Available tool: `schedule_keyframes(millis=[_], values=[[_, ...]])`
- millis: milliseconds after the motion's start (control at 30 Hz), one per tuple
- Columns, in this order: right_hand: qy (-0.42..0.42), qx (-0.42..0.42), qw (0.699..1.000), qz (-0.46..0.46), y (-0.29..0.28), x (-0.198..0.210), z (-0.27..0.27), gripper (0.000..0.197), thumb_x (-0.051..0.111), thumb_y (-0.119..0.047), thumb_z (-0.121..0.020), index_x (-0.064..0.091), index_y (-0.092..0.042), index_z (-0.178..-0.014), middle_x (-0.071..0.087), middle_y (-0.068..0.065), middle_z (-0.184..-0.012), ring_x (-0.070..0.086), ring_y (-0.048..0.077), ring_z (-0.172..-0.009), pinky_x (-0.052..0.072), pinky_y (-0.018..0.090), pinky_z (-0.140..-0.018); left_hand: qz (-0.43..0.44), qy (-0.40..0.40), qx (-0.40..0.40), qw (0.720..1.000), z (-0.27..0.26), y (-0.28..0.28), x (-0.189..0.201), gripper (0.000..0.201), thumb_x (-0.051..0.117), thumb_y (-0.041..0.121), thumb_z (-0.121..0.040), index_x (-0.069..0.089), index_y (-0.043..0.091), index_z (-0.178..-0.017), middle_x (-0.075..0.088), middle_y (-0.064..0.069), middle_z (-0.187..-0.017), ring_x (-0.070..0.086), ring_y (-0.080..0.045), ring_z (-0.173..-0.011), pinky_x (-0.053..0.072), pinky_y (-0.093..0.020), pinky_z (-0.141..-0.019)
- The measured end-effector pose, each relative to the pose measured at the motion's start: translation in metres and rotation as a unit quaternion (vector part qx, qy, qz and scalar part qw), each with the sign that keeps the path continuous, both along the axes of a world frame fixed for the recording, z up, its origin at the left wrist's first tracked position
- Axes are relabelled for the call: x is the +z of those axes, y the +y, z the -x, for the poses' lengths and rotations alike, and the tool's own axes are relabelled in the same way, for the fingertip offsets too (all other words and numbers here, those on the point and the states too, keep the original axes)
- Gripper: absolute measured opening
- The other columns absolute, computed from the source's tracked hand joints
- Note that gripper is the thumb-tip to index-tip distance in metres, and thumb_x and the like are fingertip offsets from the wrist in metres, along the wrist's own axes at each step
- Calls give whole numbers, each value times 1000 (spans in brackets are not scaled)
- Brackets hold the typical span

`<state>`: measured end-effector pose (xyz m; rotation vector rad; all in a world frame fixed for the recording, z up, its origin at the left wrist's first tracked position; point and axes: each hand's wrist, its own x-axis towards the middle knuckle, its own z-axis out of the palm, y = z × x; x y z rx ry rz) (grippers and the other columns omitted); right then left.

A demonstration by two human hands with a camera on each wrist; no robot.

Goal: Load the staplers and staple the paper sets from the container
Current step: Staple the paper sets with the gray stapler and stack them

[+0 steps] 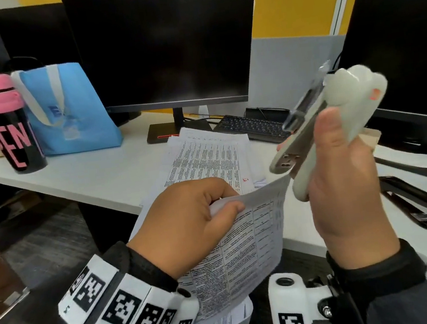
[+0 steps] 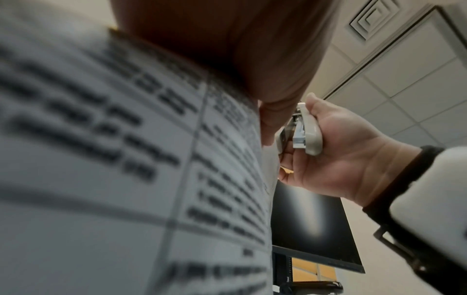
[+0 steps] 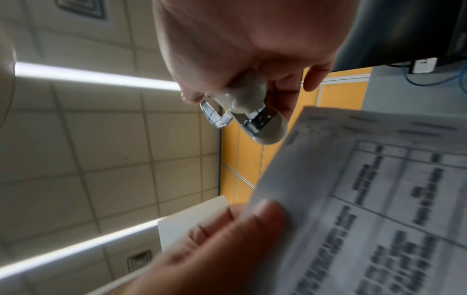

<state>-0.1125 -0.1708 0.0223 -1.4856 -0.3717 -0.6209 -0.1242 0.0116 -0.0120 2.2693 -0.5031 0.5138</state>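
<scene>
My left hand (image 1: 227,200) pinches a printed paper set (image 1: 244,251) by its upper edge, thumb on top, and holds it up in front of me. My right hand (image 1: 308,137) grips a pale grey stapler (image 1: 333,100) raised above the desk, with its arms spread apart. The paper's top corner reaches just under the stapler's front tip and does not sit between the arms. In the left wrist view the paper set (image 2: 126,159) fills the left side, and the stapler (image 2: 303,131) sits in the right hand. The right wrist view shows the stapler (image 3: 252,117) just above the paper's corner (image 3: 310,119).
A stack of printed sheets (image 1: 206,157) lies on the white desk (image 1: 89,176). A black stapler (image 1: 411,200) rests at the right. Behind stand a monitor (image 1: 167,47), a keyboard (image 1: 251,125), a blue bag (image 1: 68,111) and a pink-lidded bottle (image 1: 2,119).
</scene>
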Motion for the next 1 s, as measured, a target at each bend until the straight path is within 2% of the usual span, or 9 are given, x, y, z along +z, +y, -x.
schedule_keyframes(millis=[67, 133, 300, 433, 533, 633, 733, 867, 1000], values=[[-3, -8, 999, 42, 3, -3, -2, 74, 48, -84, -68, 61, -20, -102, 66, -12, -81, 64, 2, -78, 49, 15, -63, 14, 10, -1, 1000, 0, 0, 1, 19, 57, 49, -83, 68, 34, -81, 68, 18, -73, 64, -5, -71, 53, -36, -65], [5, -11, 998, 68, 3, -6, -6, 64, 46, -76, -72, 61, -20, -101, 67, -9, -84, 65, 3, -80, 49, 13, -63, 27, 21, -5, 999, 1, 1, 3, 18, 58, 49, -82, 68, 35, -82, 69, 18, -73, 64, -5, -72, 54, -37, -67], [14, -18, 996, 83, 6, -9, -13, 47, 49, -73, -73, 59, -31, -91, 62, -14, -79, 60, -4, -76, 46, 11, -61, 56, 31, -20, 998, 1, 1, 7, 16, 59, 49, -81, 67, 35, -86, 69, 13, -73, 65, -9, -72, 55, -42, -68], [-3, -31, 996, 88, 7, -10, -16, 47, 44, -74, -70, 57, -33, -87, 58, -15, -74, 57, -8, -71, 44, 8, -58, 78, 38, -26, 996, 2, 1, 9, 16, 61, 46, -80, 68, 33, -83, 69, 8, -71, 65, -13, -69, 54, -47, -66], [-20, -34, 996, 82, 8, -9, -15, 53, 48, -82, -68, 56, -33, -86, 59, -16, -71, 59, -5, -71, 45, 9, -58, 83, 44, -32, 995, 2, 0, 9, 15, 61, 46, -81, 68, 33, -83, 69, 8, -71, 64, -13, -68, 55, -47, -66], [-24, -31, 996, 77, 8, -8, -17, 43, 48, -74, -70, 56, -34, -85, 60, -25, -69, 58, -7, -72, 45, 8, -58, 79, 49, -31, 995, 1, 0, 10, 15, 61, 47, -80, 67, 34, -84, 69, 10, -71, 64, -11, -68, 55, -43, -66], [-26, -23, 995, 91, 8, -8, -17, 41, 47, -72, -70, 55, -35, -87, 59, -28, -68, 58, -7, -71, 45, 8, -57, 72, 54, -31, 995, 1, 0, 11, 16, 60, 48, -79, 66, 34, -84, 68, 11, -71, 63, -8, -67, 55, -39, -65], [-61, -20, 993, 102, 7, -8, -14, 47, 50, -78, -72, 56, -32, -80, 58, -19, -63, 57, 0, -62, 43, 10, -53, 76, 58, -39, 995, 1, -3, 12, 16, 61, 47, -80, 66, 32, -83, 69, 8, -71, 63, -10, -67, 55, -40, -66], [-67, -11, 992, 105, 5, -7, -15, 30, 53, -65, -78, 58, -37, -73, 58, -22, -61, 58, 1, -62, 42, 9, -53, 77, 66, -48, 994, 0, -5, 10, 13, 65, 46, -77, 67, 36, -85, 68, 13, -69, 62, -7, -65, 55, -39, -67]])
